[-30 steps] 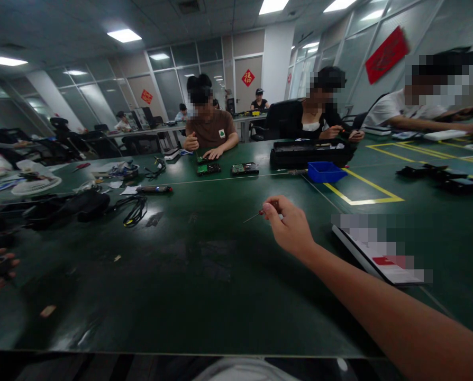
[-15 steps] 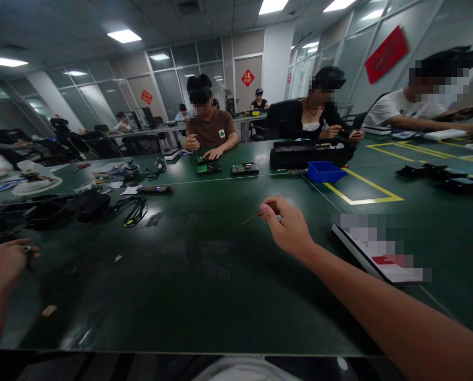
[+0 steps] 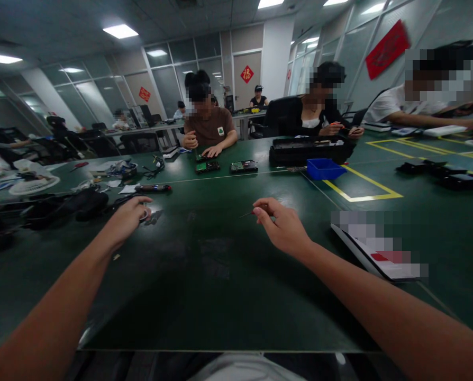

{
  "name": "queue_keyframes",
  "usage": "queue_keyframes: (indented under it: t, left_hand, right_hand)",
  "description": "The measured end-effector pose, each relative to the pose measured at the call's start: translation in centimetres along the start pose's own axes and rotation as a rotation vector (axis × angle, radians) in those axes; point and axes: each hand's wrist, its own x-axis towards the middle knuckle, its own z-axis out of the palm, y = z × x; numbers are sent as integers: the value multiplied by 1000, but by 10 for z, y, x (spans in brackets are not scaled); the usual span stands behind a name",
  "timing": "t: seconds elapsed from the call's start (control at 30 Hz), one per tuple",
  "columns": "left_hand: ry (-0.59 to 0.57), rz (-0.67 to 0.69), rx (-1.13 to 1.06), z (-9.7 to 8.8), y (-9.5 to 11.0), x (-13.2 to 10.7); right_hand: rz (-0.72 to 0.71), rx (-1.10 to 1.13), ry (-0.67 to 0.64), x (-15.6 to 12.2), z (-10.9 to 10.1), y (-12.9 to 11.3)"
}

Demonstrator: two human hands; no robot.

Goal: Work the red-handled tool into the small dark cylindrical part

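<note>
One thin screwdriver (image 3: 249,214) juts leftward from the right grip (image 3: 284,228).

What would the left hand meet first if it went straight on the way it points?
Most likely the black cable just ahead of the left hand, then the pen-shaped tool beyond it, though depth is unclear.

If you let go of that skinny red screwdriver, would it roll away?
Probably, yes: the thin red-handled screwdriver looks round, and the dark green table is flat. It seems light, since the right hand pinches it with fingertips alone. Its straight shaft looks stiff.
</note>
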Motion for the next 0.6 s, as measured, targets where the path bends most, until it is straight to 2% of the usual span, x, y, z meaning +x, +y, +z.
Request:
queue_keyframes:
  t: [0.17,0.23,0.33,0.43,0.5,0.6]
  left_hand:
    - [-143,120,-348,60,59,-6]
    - [-217,164,-398,82,78,-12]
    - [-321,255,-356,112,96,-24]
    - [-380,313,-268,140,97,-37]
    - [-388,349,-199,153,89,-42]
    - [-360,399,-55,164,72,-43]
  right_hand:
    - [-36,11,-18,-2,1,1]
    - [-30,12,-44,-2,1,0]
    - [-22,-7,-72,-1,1,-2]
    - [-22,-28,-64,-2,1,-4]
    - [-31,-34,-50,-3,1,-5]
    - [-40,-40,-36,-4,2,-5]
